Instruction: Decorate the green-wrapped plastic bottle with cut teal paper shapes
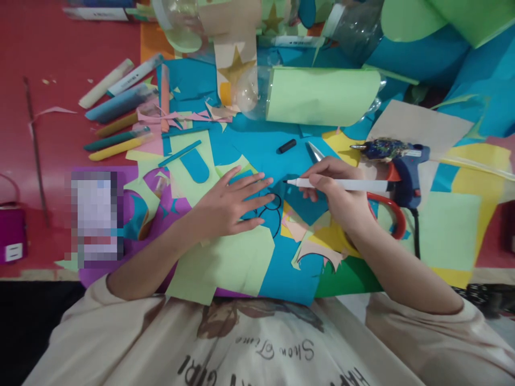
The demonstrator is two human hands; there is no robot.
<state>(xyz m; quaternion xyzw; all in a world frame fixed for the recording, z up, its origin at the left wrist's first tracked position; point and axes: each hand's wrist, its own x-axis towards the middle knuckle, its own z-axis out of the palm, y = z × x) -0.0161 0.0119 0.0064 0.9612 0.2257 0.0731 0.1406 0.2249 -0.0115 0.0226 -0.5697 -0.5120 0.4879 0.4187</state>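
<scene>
- White marker (pixel 358 185): my right hand (pixel 341 202) is pinching it over blue paper (pixel 261 150).
- My left hand (pixel 229 210) is lying spread, partly hiding drawn circles (pixel 275 208).
- Green paper (pixel 322 97) is hiding the clear bottle's (pixel 250 99) inside.

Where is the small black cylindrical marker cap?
In the head view, the small black cylindrical marker cap lies just right of centre on blue paper, left of the pointed silver scissor tip, beyond the white marker in the right hand.
</scene>
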